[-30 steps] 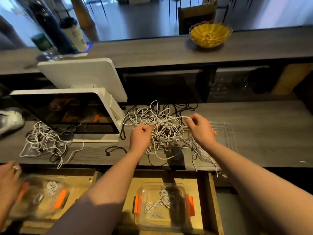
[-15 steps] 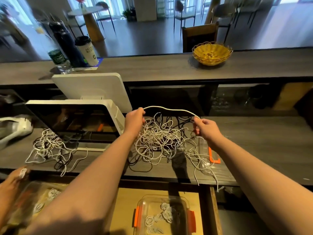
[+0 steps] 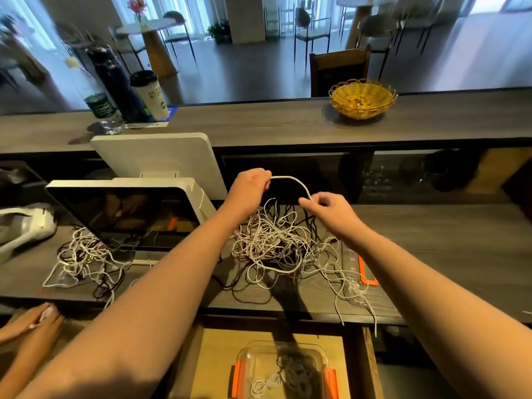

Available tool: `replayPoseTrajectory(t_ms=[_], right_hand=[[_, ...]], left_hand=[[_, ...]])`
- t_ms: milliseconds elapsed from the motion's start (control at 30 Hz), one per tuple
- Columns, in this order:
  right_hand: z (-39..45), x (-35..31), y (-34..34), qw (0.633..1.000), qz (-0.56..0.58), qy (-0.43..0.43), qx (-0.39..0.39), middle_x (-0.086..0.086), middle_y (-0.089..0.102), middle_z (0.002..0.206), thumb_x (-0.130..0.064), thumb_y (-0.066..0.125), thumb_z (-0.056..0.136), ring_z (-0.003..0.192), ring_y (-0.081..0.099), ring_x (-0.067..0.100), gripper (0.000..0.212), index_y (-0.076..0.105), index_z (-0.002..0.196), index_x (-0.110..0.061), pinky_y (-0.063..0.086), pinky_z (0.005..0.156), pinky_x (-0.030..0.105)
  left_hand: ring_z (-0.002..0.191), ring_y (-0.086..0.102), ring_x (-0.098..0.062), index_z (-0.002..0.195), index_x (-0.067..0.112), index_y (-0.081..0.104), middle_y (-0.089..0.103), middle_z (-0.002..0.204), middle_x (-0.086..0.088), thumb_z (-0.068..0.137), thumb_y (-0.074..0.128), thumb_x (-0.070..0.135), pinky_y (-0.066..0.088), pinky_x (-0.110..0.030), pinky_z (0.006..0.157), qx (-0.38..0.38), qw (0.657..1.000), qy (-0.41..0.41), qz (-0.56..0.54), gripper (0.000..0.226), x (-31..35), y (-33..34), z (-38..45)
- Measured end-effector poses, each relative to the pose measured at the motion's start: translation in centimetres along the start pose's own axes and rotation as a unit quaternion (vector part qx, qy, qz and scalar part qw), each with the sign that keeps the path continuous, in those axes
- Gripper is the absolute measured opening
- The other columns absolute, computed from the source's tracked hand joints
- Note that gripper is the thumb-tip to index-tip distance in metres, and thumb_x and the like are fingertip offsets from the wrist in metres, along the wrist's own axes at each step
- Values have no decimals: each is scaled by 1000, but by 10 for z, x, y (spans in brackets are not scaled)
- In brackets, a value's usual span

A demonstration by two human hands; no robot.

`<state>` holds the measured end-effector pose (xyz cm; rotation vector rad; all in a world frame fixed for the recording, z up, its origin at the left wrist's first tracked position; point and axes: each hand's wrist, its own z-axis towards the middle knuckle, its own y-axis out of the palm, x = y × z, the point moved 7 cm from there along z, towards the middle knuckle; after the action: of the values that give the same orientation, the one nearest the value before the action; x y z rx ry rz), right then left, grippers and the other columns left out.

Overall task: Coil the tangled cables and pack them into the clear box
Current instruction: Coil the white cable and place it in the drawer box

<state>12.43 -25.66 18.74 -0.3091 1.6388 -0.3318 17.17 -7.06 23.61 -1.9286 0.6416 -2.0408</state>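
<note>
A tangle of white and black cables (image 3: 273,243) lies on the dark counter in front of me. One white cable (image 3: 293,182) arches above the heap. My left hand (image 3: 250,188) grips one end of that arch in a fist. My right hand (image 3: 325,207) pinches the other end between thumb and fingers. Below the counter edge, the clear box (image 3: 283,370) with orange clips stands on a wooden surface and holds coiled cables. Its clear lid (image 3: 359,272) with an orange clip lies on the counter under the right side of the heap.
A white point-of-sale screen (image 3: 129,208) stands left of the heap, with a second cable tangle (image 3: 83,260) in front of it. Another person's hands (image 3: 31,326) are at the lower left. A yellow basket (image 3: 362,98), bottles and a cup (image 3: 151,95) stand on the upper ledge.
Both hands have lifted a white cable out of the heap and drawn it into an arch. My right hand has moved closer to the left, shortening the span.
</note>
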Motion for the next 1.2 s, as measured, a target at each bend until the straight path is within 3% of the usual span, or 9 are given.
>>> replayPoseTrajectory(t_ms=[133,233,333,500,600,800,867,1033,1200], right_hand=[[-1,-41,13,996,43,-74,-12,0,65,84,-31,63,95,73,59,8,19,65,100,-12,49,67,20],[-3,-53,12,992,54,-112,2,-5,58,72,-25,52,101,62,52,-1,21,65,91,-12,44,59,14],[-1,-59,6,988,79,-125,42,-8,51,65,-24,48,103,60,47,4,25,61,83,-16,41,55,17],[1,-55,-9,976,141,-108,126,-2,48,63,-22,46,104,59,47,9,28,59,81,-16,43,55,15],[3,-41,-16,977,141,-92,132,-4,48,63,-24,47,104,58,46,6,28,61,82,-15,42,54,15],[9,2,-5,997,-9,-12,74,-1,61,74,-37,55,99,69,56,10,29,66,92,-11,47,69,33],[8,5,11,1000,8,5,16,1,65,76,-39,56,98,71,60,14,27,65,92,-15,52,74,42],[-1,-27,53,991,96,-24,-88,3,69,97,-42,53,99,90,67,20,25,64,108,-21,52,86,39],[-4,-50,59,988,75,-92,-103,-9,53,61,-24,53,102,57,51,7,21,63,86,-15,50,61,34]], left_hand=[[61,42,-16,66,19,51,47,65,-2,101,45,27,30,-33,60,-64,993,41,88,36,13,19,-4],[59,37,-15,58,23,40,42,59,6,94,38,25,29,-36,63,-92,991,57,83,36,8,30,-11],[54,29,-14,50,26,35,34,49,9,92,31,34,25,-36,62,-78,996,-34,-36,43,-30,30,-16],[56,40,-18,66,16,58,36,51,-6,100,34,59,36,-38,71,-49,985,-168,1,60,-128,27,-26],[58,41,-19,61,23,42,38,52,3,102,31,61,38,-36,69,-14,983,-185,4,57,-142,13,-29],[52,33,-15,64,20,37,33,57,0,104,37,52,26,-33,59,63,991,-115,-29,51,-100,-14,-8],[53,33,-16,59,20,35,32,56,-1,105,42,45,24,-34,58,59,996,-70,10,53,-74,-16,-2],[49,36,-17,53,20,40,37,51,2,103,44,47,28,-34,56,8,991,1,136,57,-34,-1,11],[52,44,-16,58,16,51,48,55,-1,105,34,50,32,-32,56,-15,993,18,118,61,-30,9,2]])
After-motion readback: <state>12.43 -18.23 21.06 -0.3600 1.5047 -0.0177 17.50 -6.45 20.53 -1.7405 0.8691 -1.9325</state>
